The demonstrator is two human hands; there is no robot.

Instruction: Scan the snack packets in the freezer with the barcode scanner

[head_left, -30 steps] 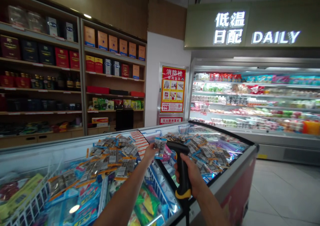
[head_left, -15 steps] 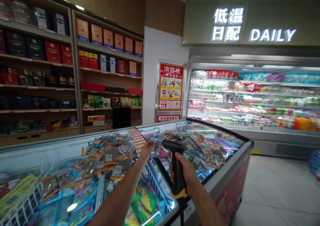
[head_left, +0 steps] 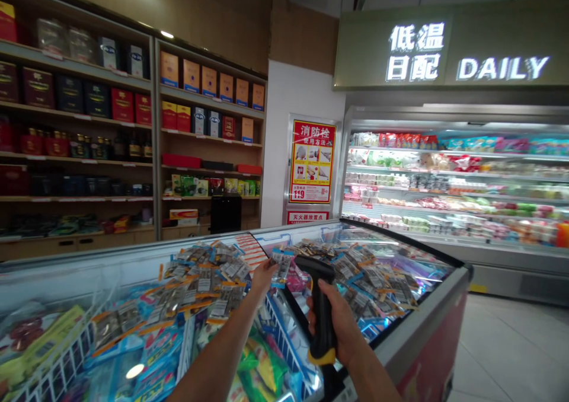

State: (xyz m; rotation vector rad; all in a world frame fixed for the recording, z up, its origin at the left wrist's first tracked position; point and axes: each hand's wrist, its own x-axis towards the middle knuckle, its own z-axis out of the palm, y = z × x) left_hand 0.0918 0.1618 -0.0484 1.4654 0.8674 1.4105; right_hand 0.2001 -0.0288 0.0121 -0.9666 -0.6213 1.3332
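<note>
Between the fingertips of my left hand [head_left: 265, 273] is a small snack packet [head_left: 281, 267] with a blue top edge, held upright above the freezer. My right hand [head_left: 340, 319] is wrapped round the handle of a black and yellow barcode scanner [head_left: 322, 313]. The scanner's head points at the packet and sits close to its right side. Beneath both hands is a chest freezer with a glass top. Loose packets with orange edges [head_left: 204, 283] lie in a heap to the left, and more packets with blue edges [head_left: 367, 271] are spread to the right.
White wire baskets [head_left: 66, 354] inside the freezer hold bagged frozen goods. The freezer's grey rim [head_left: 427, 325] runs along the right, beside the tiled floor [head_left: 498, 343]. Shelves of boxed goods [head_left: 213, 88] stand back left; a lit dairy chiller [head_left: 453, 182] stands back right.
The view has swung slightly left and up, so the scene sits further right and lower. Both hands keep their holds, with packet and scanner in nearly the same relation.
</note>
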